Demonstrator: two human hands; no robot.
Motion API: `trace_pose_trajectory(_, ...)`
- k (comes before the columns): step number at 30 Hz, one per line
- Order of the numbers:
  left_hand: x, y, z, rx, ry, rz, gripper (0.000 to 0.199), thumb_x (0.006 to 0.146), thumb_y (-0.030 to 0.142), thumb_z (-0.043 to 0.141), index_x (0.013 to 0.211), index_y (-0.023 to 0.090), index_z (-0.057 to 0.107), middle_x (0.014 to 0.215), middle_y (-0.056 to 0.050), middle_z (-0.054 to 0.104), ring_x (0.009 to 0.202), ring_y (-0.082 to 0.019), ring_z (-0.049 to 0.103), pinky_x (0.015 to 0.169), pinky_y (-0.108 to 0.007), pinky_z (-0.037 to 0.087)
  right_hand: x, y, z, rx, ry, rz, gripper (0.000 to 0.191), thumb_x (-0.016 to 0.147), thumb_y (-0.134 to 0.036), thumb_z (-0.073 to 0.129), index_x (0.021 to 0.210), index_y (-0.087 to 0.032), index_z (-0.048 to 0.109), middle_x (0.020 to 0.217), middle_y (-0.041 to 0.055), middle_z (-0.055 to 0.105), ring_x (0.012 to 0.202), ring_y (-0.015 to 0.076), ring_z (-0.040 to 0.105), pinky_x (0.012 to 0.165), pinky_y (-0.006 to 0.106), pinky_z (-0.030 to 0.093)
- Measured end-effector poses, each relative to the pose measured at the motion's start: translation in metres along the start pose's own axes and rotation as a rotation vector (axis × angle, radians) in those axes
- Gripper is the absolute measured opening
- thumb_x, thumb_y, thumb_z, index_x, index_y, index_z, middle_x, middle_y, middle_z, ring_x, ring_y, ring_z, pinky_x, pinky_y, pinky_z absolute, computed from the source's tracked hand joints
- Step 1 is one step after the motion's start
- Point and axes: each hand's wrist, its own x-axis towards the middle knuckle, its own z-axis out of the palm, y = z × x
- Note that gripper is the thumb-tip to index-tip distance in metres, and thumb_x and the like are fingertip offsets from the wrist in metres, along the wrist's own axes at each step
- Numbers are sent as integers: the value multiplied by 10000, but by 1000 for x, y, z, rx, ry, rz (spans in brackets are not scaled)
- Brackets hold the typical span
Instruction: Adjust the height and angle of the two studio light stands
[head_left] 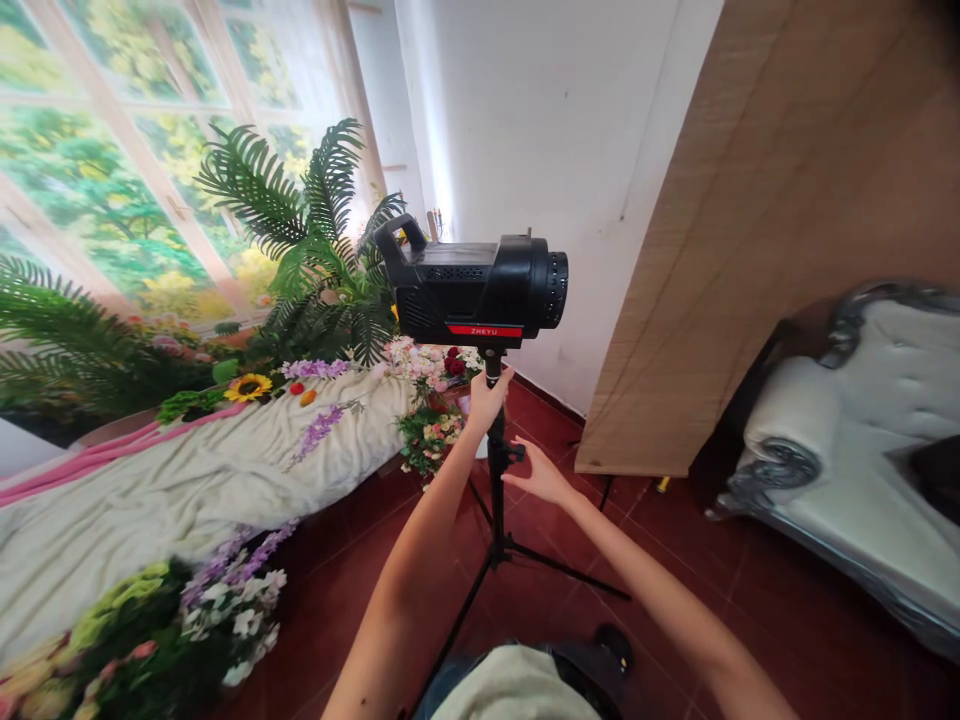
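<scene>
A black studio light (472, 290) with a red label strip sits on top of a black light stand (496, 500). My left hand (489, 400) is wrapped round the upper pole, just below the light. Lower down, a dark knob (516, 453) sticks out from the pole's right side. Beside it is my right hand (538, 474), thumb and fingers apart on either side of the knob; I see no firm grip on it. The stand's legs (566, 570) are spread on the red tiled floor.
To the left, a cream blanket (352, 425) covers a long low surface, with artificial flowers (244, 610) and palm leaves (262, 190) around it. A hanging tan panel (690, 250) and a silver-framed white sofa (862, 450) are on the right. A white wall (540, 120) stands behind the light.
</scene>
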Motion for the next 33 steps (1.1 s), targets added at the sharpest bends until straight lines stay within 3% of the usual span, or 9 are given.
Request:
trace_pose_trajectory(4, -6, 15, -14, -12, -112, 22, 324, 724, 454, 626, 657, 146, 554, 592, 7, 561, 564, -90, 503, 570, -206, 389, 26, -25, 8, 188, -3, 35, 628, 697, -438, 687, 1244, -211, 477, 1155, 82, 604, 994, 204, 598, 834, 352, 503)
trace_pose_trajectory(7, -9, 8, -32, -89, -171, 32, 315, 785, 439, 538, 854, 146, 629, 862, -56, 660, 807, -149, 590, 715, -237, 439, 45, -34, 11, 82, 24, 38, 468, 698, -446, 680, 1096, -220, 583, 1016, 52, 661, 895, 208, 626, 741, 312, 506)
trace_pose_trajectory(10, -13, -24, -49, -102, -58, -41, 333, 818, 416, 457, 954, 162, 624, 1011, -72, 650, 920, -173, 595, 790, -276, 453, 65, -34, 13, -48, 24, 81, 289, 690, -441, 678, 878, -221, 662, 840, 33, 689, 741, 209, 642, 631, 277, 479)
trace_pose_trajectory(14, -35, -84, -64, 16, 38, -158, 239, 773, 287, 506, 967, 159, 563, 967, -81, 624, 886, -163, 599, 796, -310, 474, 87, -30, 16, -9, -41, 98, 235, 664, -417, 683, 636, -187, 644, 637, 28, 653, 637, 199, 628, 553, 239, 439)
trace_pose_trajectory(17, -60, -110, -63, 45, 154, -129, 206, 776, 239, 494, 963, 163, 533, 999, -88, 596, 959, -170, 582, 864, -338, 466, 97, -31, 17, 81, -108, 58, 287, 644, -442, 681, 573, -171, 613, 568, 13, 615, 580, 168, 596, 523, 223, 424)
trace_pose_trajectory(21, -86, -116, -56, -67, 216, -70, 245, 826, 270, 424, 1035, 176, 512, 1107, -92, 565, 1034, -176, 565, 917, -362, 454, 103, -38, 15, 263, -111, 37, 357, 636, -504, 659, 576, -160, 583, 577, 3, 601, 538, 124, 542, 516, 219, 430)
trace_pose_trajectory(25, -95, -114, -55, -104, 142, -4, 454, 771, 300, 548, 1200, 215, 426, 1245, -94, 505, 1165, -195, 504, 995, -368, 407, 110, -53, 9, 308, -33, 50, 349, 618, -485, 679, 586, -155, 568, 573, 8, 594, 522, 120, 527, 503, 227, 431)
trace_pose_trajectory(28, -95, -115, -55, -77, -29, -38, 633, 691, 279, 660, 1256, 237, 378, 1212, -88, 535, 1100, -199, 550, 954, -377, 444, 121, -74, 0, 327, 52, 46, 328, 632, -461, 679, 591, -161, 555, 546, 5, 582, 503, 121, 527, 492, 230, 432)
trace_pose_trajectory(33, -82, -117, -40, 98, -71, -130, 403, 659, 374, 720, 979, 173, 582, 913, -60, 653, 808, -168, 639, 759, -313, 528, 155, -130, -29, 478, 168, 12, 317, 660, -438, 692, 613, -176, 522, 427, -50, 477, 375, 89, 444, 403, 213, 372)
